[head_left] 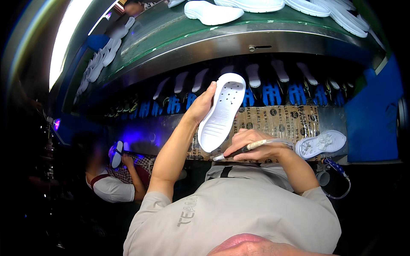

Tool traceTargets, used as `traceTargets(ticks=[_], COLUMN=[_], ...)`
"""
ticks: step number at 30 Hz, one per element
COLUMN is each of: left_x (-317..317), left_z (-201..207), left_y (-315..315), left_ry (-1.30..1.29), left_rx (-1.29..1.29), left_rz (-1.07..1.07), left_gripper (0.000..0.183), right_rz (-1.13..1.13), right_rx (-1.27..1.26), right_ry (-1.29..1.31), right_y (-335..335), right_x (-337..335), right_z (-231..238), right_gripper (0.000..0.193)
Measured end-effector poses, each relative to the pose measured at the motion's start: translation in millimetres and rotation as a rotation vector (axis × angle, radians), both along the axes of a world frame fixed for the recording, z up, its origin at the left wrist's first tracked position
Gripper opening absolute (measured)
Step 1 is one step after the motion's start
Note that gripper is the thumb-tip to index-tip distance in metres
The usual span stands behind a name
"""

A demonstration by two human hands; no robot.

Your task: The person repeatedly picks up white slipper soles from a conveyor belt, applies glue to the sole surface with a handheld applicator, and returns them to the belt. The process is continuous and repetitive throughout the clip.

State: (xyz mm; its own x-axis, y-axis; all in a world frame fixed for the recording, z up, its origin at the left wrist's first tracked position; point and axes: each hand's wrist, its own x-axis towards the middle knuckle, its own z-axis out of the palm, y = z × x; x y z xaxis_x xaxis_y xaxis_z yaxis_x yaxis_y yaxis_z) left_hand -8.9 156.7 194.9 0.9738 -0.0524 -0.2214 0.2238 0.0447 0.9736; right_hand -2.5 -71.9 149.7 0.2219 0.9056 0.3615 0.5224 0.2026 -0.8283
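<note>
My left hand (202,104) is closed round the edge of a white shoe sole (218,115), tilted upright with its inner side showing. Small holes dot its upper part and ridges cross its lower part. Just below the sole's lower end, my right hand (252,144) grips a glue brush (257,144) with a dark and pale handle; a clear tube runs off its back end. The white brush tip (218,157) points left, apart from the sole. To the right of that hand lies another white sole (339,138) with crumpled white material (324,141) on it.
Tape-covered brown cardboard (299,119) covers the bench. Behind it, blue holders (271,94) line a shelf beneath a green conveyor (166,34) carrying several white soles (213,13). A blue panel (376,115) stands right. At left, a co-worker (113,187) holds a white sole (116,154).
</note>
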Motion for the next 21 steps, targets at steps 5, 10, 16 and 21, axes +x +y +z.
traceTargets(ticks=[5,10,16,21], left_x=[5,-9,-28,-40], left_z=[-11,1,6,1], left_y=[20,25,39,61], left_ry=[0.133,0.188,0.255,0.339], left_rx=[0.425,0.662,0.784,0.617], left_rz=[-0.133,-0.296,-0.356,-0.347], left_gripper=[0.083,0.084,0.081,0.080], right_rz=[-0.097,-0.189,-0.018,-0.082], right_rx=[-0.009,-0.001,-0.012,-0.111], right_ry=[-0.203,-0.134,-0.231,-0.364], right_y=[16,26,36,41], right_x=[-11,-18,-19,-18], right_z=[13,17,25,30], right_gripper=[0.028,0.034,0.034,0.035])
